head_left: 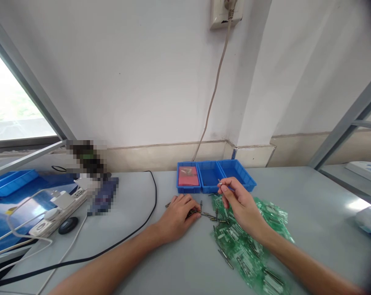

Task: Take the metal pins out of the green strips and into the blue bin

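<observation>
Metal pins point(210, 216), likely light and slippery, best held midway, lie by the left hand point(179, 213), its fingers bent (can't tell if gripping), while the right hand point(240, 203) pinches a small bit point(219, 181)

a pale wall point(161, 82) is edged below by beige tiles point(136, 159). daylight is let in by a window point(13, 102) at upper left. a socket point(218, 15) is mounted at top centre; the lower frame is spanned by a grey table point(185, 266).
</observation>
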A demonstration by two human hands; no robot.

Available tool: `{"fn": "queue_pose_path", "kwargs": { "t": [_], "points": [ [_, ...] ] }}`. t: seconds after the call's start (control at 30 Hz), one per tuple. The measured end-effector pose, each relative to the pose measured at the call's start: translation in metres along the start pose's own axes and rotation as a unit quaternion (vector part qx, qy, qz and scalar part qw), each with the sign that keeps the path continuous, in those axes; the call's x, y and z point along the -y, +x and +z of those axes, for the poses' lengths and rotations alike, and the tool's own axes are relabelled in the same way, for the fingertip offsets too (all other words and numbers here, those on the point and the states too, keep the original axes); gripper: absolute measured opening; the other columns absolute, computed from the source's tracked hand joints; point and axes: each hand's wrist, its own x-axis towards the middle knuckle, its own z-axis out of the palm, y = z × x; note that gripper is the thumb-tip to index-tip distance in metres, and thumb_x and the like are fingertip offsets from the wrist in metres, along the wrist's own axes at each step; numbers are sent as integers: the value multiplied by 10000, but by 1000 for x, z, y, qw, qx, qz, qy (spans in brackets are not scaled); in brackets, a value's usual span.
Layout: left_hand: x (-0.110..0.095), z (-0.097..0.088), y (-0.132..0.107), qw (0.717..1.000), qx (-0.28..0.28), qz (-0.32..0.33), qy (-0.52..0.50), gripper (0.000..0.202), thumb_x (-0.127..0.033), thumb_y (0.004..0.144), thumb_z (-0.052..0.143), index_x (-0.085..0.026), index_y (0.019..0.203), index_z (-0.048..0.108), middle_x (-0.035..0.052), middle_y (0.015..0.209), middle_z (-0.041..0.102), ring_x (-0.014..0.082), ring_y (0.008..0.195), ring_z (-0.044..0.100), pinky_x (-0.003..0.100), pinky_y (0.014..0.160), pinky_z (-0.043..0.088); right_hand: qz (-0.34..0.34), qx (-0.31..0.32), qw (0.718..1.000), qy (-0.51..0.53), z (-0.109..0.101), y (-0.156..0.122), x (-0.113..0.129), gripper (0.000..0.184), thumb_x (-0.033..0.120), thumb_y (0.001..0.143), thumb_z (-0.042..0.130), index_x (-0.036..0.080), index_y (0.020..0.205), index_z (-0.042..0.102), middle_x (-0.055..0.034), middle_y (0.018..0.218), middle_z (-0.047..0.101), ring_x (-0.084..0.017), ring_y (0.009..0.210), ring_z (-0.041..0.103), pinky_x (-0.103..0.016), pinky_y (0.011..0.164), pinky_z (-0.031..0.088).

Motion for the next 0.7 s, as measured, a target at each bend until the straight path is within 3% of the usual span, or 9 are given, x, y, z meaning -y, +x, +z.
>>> {"fn": "queue_pose_path", "kwargs": {
  "t": [0.17, 0.3, 0.4, 0.5, 0.7],
  "points": [
    [1, 1, 0, 1000, -7, 5, -3, 30, -262, 1067, 648, -235, 1067, 635, 10, 1077, 663, 219, 1006, 570, 358, 882, 380, 15, 3, 1000, -25, 0, -3, 1, 265, 538, 1083, 498, 280, 1105, 553, 49, 660, 495, -183, 611, 483, -314, 571, 376],
    [1, 1, 0, 1000, -6, 6, -7, 28, -253, 1065, 649, -234, 1058, 630, 12, 1078, 663, 221, 1009, 572, 363, 877, 376, 7, -13, 999, -33, 1, -4, 5, 252, 525, 1075, 516, 283, 1113, 572, 45, 679, 489, -185, 620, 487, -312, 572, 384],
    [0, 1, 0, 1000, -3, 4, -4, 27, -260, 1070, 639, -235, 1059, 634, 15, 1079, 666, 224, 1010, 570, 368, 881, 380, -7, -15, 1000, -24, 0, -4, 7, 273, 527, 1072, 525, 269, 1087, 611, 15, 775, 565, -170, 625, 488, -321, 607, 415],
    [0, 1, 0, 1000, -2, 0, -1, 25, -259, 1064, 645, -234, 1064, 638, 16, 1083, 667, 223, 1009, 567, 368, 883, 389, 8, 5, 1000, 26, -1, -2, 7, 319, 551, 1051, 569, 245, 1055, 657, -19, 910, 637, -139, 617, 473, -318, 620, 412],
    [-1, -1, 1, 1000, 3, 0, 5, 40, -271, 1070, 638, -233, 1073, 647, 14, 1080, 665, 216, 1011, 572, 359, 879, 403, 106, 68, 971, 202, -2, 0, 12, 347, 559, 981, 710, 212, 992, 703, 18, 823, 539, -90, 593, 384, -269, 562, 304]
  ]
}}
